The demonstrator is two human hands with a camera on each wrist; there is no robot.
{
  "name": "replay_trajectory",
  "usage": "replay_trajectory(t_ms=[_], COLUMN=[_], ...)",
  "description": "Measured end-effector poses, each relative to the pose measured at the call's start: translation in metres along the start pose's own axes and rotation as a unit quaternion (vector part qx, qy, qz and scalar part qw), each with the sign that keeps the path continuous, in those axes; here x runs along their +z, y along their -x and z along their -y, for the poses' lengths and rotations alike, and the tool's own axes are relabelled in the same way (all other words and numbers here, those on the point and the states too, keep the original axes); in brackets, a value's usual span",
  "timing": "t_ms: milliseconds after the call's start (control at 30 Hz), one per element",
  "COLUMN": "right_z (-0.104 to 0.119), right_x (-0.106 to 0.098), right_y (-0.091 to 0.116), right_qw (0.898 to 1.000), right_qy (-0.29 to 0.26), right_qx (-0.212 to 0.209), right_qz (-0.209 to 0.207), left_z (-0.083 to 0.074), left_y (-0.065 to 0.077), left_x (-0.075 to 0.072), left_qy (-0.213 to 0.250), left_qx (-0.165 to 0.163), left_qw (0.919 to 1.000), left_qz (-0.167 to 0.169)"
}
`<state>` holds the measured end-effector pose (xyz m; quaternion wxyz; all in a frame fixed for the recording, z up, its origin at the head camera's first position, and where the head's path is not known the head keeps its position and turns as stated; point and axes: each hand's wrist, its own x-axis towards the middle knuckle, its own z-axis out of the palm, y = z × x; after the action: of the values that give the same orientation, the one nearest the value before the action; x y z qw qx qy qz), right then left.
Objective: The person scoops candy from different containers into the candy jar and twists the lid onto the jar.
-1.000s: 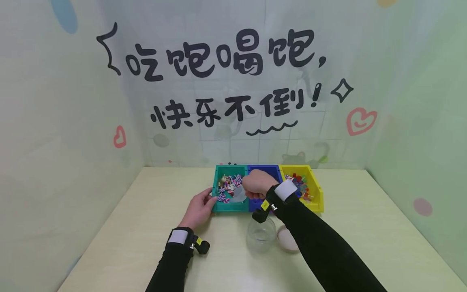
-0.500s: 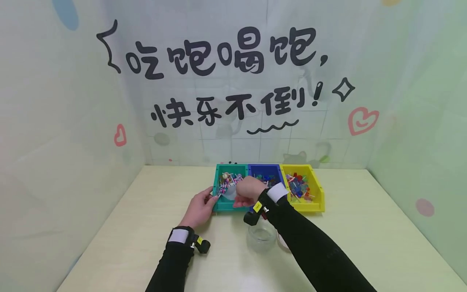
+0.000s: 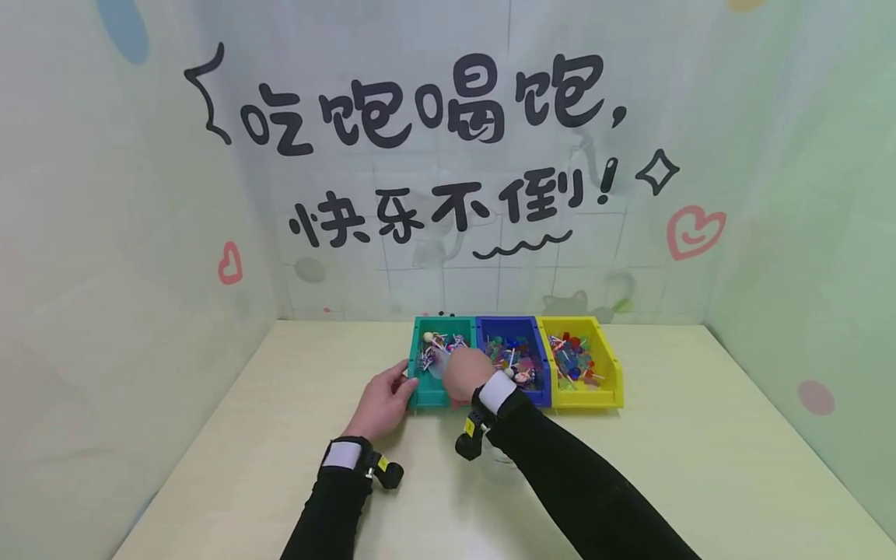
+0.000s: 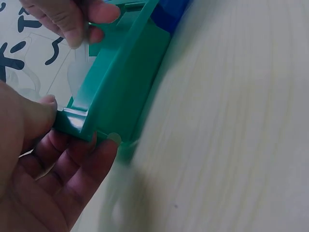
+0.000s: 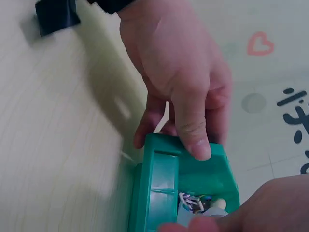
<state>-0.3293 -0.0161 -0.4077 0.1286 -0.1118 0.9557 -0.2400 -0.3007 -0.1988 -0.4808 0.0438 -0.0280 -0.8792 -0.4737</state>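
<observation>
My left hand (image 3: 378, 400) grips the front left corner of a green bin (image 3: 428, 400), its thumb over the rim and fingers against the outside wall in the left wrist view. My right hand (image 3: 467, 375) pinches the handle of a translucent plastic scoop (image 4: 77, 77) over the green bin. The scoop's bowl (image 3: 439, 364) is down among small lollipop-like pieces (image 3: 428, 358), some striped and some with white sticks. My right hand covers the bin's right front part. How much the scoop holds does not show.
A blue bin (image 3: 545, 398) and a yellow bin (image 3: 595, 397) adjoin the green one on the right, both with small coloured pieces inside. A clear jar (image 3: 502, 467) stands in front, mostly behind my right forearm. A patterned wall (image 3: 448, 288) rises behind the table.
My right hand has moved left from the blue bin's front to the green bin, taking the scoop deeper left. My forearm now covers the jar and round lid. The left hand stays put.
</observation>
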Motion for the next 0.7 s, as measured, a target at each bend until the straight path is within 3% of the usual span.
replay_trajectory(t_ms=[100,167,233,300,367,500,567,700], right_z=[-0.002,-0.005,-0.006,-0.006,-0.001,0.006,0.006,0.002], right_x=[0.000,0.000,-0.001,-0.002,-0.005,-0.008,-0.009,-0.012], right_y=[-0.006,-0.010,-0.014,-0.014,-0.010,-0.008,-0.008,-0.008], right_qw=[0.994,0.982,0.973,0.976,0.986,0.994,0.991,0.972], right_qy=[-0.099,-0.176,-0.216,-0.201,-0.150,-0.093,-0.118,-0.217], right_qx=[0.030,0.054,0.071,0.073,0.069,0.055,0.060,0.078], right_qz=[0.019,0.031,0.035,0.027,0.016,0.006,0.014,0.032], left_z=[0.001,0.002,0.001,0.000,-0.001,-0.001,0.001,0.002], left_y=[-0.002,-0.003,-0.003,-0.004,-0.004,-0.006,-0.006,-0.005], left_x=[-0.002,-0.002,-0.003,-0.003,-0.004,-0.004,-0.003,-0.003], left_qy=[0.002,0.007,0.011,0.010,0.008,0.004,0.004,-0.002], left_qx=[0.006,0.006,0.005,0.002,0.000,0.004,0.003,0.002], left_qw=[1.0000,1.0000,0.9999,0.9999,0.9999,1.0000,1.0000,1.0000], left_qz=[-0.001,0.002,0.005,0.008,0.008,0.002,0.004,0.009])
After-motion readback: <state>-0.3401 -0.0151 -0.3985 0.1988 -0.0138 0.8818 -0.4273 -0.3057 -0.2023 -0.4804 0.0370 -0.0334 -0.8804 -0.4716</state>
